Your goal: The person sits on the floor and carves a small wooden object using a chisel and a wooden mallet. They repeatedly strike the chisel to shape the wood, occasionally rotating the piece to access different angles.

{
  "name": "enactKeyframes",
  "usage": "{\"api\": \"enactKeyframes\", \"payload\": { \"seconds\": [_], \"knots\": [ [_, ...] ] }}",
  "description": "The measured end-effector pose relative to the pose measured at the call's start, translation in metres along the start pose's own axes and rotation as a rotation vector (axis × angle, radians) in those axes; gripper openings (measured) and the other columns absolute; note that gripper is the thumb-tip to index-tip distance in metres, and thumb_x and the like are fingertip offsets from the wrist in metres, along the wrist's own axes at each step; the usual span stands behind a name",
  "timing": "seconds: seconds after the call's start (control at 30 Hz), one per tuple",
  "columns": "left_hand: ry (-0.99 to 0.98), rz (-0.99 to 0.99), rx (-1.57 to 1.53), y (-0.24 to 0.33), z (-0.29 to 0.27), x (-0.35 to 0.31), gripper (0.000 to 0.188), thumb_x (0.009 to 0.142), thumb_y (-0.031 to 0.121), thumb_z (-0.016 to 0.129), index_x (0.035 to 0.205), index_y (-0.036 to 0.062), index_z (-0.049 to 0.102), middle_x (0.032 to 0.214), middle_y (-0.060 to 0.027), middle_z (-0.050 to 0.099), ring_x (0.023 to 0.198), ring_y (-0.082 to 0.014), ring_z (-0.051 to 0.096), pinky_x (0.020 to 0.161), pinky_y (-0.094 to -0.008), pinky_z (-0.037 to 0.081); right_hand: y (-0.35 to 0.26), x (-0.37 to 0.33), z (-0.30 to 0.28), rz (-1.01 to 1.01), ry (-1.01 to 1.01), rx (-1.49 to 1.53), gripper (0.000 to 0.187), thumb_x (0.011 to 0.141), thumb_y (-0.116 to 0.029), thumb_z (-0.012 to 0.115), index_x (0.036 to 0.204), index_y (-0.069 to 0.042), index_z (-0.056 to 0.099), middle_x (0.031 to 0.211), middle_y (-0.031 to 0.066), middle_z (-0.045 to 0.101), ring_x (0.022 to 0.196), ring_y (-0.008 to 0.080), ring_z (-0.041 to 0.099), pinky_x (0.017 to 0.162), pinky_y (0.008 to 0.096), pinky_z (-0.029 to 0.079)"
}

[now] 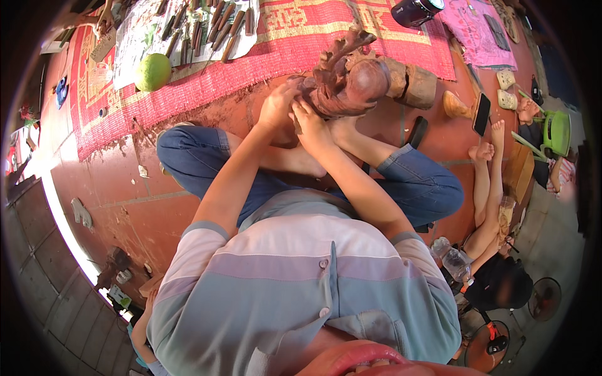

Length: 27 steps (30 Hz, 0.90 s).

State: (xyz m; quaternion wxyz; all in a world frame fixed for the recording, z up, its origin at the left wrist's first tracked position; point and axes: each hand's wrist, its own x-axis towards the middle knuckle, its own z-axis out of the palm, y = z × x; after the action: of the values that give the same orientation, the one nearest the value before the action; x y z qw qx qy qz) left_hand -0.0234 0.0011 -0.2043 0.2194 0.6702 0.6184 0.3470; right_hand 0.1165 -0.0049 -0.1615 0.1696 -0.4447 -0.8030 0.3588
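A reddish-brown wood carving (342,91), with a rounded lump and a twisted, branching upper part, lies in front of my crossed legs. My left hand (279,105) is closed at its left edge, knuckles bent. Close beside it, my right hand (311,128) has its fingers drawn together against the same edge of the carving. Whatever the two hands pinch between them is hidden by the fingers. Behind the carving's right side sits a paler cut wood block (419,88). My bare foot (342,128) is just below the carving.
A red patterned mat (282,53) spreads ahead, bearing a green round fruit (152,72), several wood-handled tools (219,31) on paper, and a dark cup (417,11). A phone (481,114) and wooden pieces lie right on the tiled floor (144,219). Other people sit right and lower left.
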Motion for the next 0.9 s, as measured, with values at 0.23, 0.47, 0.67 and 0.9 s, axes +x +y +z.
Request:
{"api": "enactKeyframes", "payload": {
  "seconds": [0.23,0.47,0.67,0.9],
  "knots": [
    [-0.024,0.049,-0.061,-0.003,0.003,-0.019,0.035,0.070,0.008,0.060,0.103,0.0005,0.059,0.104,-0.0193,0.058,0.096,-0.0363,0.058,0.080,-0.0386,0.049,-0.009,-0.008,-0.013,0.068,0.029,0.222,0.035,0.087,-0.022,0.055,0.108,0.006,0.054,0.116,0.0283,0.052,0.109,0.0400,0.050,0.093,0.0429,0.040],
    [-0.001,-0.008,-0.073,0.010,0.005,-0.021,0.030,0.073,0.005,0.056,0.102,0.0024,0.057,0.105,-0.0175,0.056,0.091,-0.0368,0.058,0.076,-0.0407,0.050,0.002,-0.014,-0.002,-0.062,0.050,0.070,0.040,0.087,-0.023,0.050,0.109,0.011,0.053,0.115,0.0314,0.051,0.109,0.0417,0.050,0.095,0.0432,0.039],
    [0.088,-0.018,-0.020,0.006,0.000,0.000,0.030,0.075,0.004,0.053,0.104,0.0006,0.057,0.103,-0.0210,0.058,0.090,-0.0387,0.059,0.074,-0.0400,0.050,0.001,0.008,0.002,-0.111,0.159,0.125,0.034,0.084,-0.018,0.049,0.106,0.008,0.055,0.111,0.0307,0.053,0.097,0.0401,0.055,0.085,0.0413,0.045],
    [0.044,-0.005,0.022,0.003,-0.006,-0.007,0.027,0.074,0.006,0.055,0.101,0.0035,0.060,0.103,-0.0177,0.059,0.090,-0.0361,0.059,0.073,-0.0407,0.050,-0.003,0.007,0.003,-0.088,0.151,0.021,0.034,0.085,-0.019,0.048,0.107,0.005,0.056,0.114,0.0291,0.053,0.086,0.0391,0.059,0.080,0.0403,0.048]
  ]
}}
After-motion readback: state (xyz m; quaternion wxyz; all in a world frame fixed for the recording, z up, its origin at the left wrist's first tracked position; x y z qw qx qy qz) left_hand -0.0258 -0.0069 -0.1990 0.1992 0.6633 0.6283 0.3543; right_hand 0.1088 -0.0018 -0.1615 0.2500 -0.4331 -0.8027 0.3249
